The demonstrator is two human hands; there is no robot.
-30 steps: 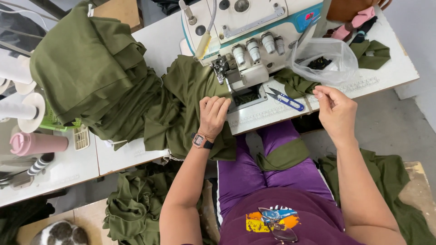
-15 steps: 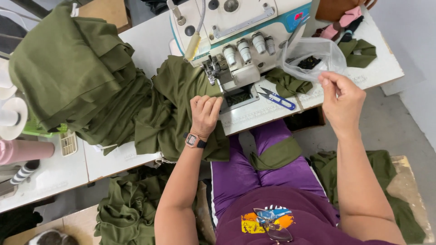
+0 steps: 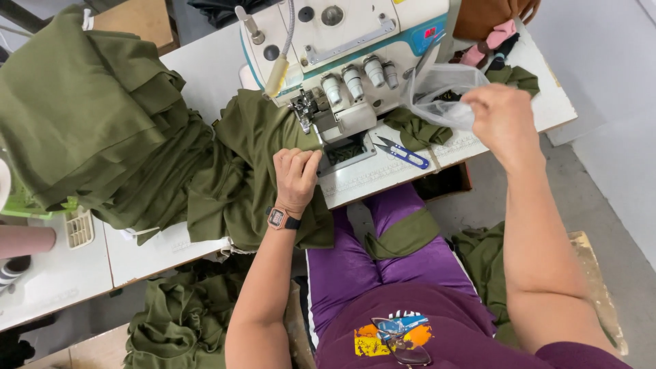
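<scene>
Pressing one olive cloth, two hands.

Right hand now raised off the desk edge, up to the clear plastic bag beside the sewing machine. Left hand slid closer to the presser foot.

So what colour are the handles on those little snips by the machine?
Blue, on the snips lying on the table; head view.
</scene>
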